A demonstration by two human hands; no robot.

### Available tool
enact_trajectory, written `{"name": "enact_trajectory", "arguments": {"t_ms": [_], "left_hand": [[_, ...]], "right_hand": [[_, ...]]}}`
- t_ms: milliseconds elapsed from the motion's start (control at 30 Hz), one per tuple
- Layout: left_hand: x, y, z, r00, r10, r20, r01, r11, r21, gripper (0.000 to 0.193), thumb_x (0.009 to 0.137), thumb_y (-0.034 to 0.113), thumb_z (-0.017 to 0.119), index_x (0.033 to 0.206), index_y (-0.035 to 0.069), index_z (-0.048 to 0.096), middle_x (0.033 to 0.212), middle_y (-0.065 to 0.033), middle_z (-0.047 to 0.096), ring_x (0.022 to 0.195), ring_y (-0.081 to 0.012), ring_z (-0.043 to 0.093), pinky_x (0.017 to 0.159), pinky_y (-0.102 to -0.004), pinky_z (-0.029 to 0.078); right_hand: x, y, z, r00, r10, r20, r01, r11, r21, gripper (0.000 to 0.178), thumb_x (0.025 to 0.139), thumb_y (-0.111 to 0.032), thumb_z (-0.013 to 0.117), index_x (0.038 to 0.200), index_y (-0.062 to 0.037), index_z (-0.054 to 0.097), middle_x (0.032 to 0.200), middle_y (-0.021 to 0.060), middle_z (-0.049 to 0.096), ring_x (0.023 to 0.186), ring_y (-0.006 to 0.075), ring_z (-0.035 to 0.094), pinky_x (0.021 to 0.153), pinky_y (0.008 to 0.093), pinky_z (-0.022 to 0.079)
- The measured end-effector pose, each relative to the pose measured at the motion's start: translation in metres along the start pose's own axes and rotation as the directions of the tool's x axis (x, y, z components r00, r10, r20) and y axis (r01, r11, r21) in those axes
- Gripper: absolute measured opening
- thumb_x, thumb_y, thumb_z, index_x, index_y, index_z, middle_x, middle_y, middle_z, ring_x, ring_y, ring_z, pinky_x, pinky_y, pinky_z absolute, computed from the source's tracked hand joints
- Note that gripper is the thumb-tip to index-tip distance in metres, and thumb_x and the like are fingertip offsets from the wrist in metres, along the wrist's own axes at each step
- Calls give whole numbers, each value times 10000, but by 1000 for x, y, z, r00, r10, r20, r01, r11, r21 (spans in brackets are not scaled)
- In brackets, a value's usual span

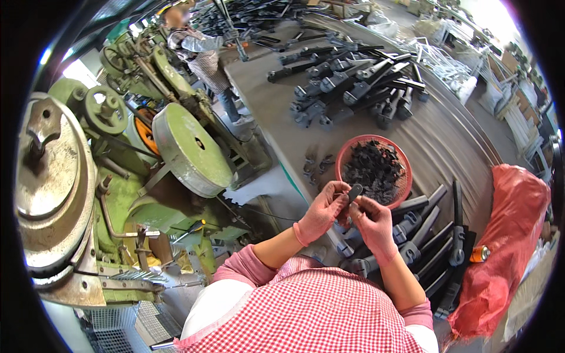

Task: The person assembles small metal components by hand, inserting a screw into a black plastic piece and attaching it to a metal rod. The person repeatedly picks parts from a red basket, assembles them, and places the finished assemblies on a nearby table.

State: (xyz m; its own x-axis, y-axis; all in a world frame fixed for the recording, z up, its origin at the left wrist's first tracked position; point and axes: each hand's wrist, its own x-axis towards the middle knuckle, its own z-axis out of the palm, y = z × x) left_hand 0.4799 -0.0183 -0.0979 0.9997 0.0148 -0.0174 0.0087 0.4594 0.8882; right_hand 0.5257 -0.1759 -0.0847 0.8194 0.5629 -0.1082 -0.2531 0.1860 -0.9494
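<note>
The work looks to be partway at most: 1 dark elongated part (355, 192) is in hand, while a heap of small black pieces (372, 167) remains in the red basket (339, 169) just beyond. 2 groups of black bars with grey end fittings, the far pile (344, 82) and the near pile (426, 238), lie on the tabletop (273, 106); which bars are finished, I cannot tell.

The left hand (323, 213) is nearly closed, pinching the part between thumb and fingers. The right hand (374, 222) has its fingertips drawn together just beside it; whether they grip anything is unclear.
</note>
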Motion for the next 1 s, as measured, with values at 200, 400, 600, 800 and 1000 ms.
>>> {"name": "enact_trajectory", "arguments": {"t_ms": [200,400,600,800,1000], "left_hand": [[7,-64,-83,937,198,-289,-66,911,408,161,1039,106,446,1156,31,527,831,-42,600,662,-135,616,622,-277,535],[89,-100,-251,789,301,-535,489,218,844,283,937,347,609,1079,102,591,965,-157,707,907,-381,669,789,-473,515],[165,-138,-310,791,177,-586,562,169,810,337,919,320,602,1202,138,588,1166,-155,667,1081,-352,636,913,-433,512],[177,-112,-292,924,124,-362,373,-87,924,367,900,280,553,1234,129,539,1127,-162,647,1023,-372,643,882,-464,524],[223,-85,-212,877,439,195,-214,-7,977,184,850,179,635,1032,155,642,872,-102,623,825,-338,644,732,-419,536]], "right_hand": [[2,46,-34,930,368,9,-332,829,450,220,929,-123,640,1109,4,645,791,7,592,592,41,474,506,170,362],[-16,84,-62,871,476,-123,-304,718,626,158,935,-87,604,1030,38,619,869,82,617,751,155,591,667,223,500],[-21,67,-63,792,589,-162,-420,718,555,223,958,-145,633,1111,9,579,959,133,646,640,97,515,530,185,397],[1,54,-51,698,656,-287,-531,743,407,301,987,-336,599,989,-36,620,766,41,614,509,72,443,441,195,329],[6,59,-57,870,463,-167,-365,835,413,305,962,-209,609,1208,-28,610,822,1,583,629,70,498,583,199,407]]}}
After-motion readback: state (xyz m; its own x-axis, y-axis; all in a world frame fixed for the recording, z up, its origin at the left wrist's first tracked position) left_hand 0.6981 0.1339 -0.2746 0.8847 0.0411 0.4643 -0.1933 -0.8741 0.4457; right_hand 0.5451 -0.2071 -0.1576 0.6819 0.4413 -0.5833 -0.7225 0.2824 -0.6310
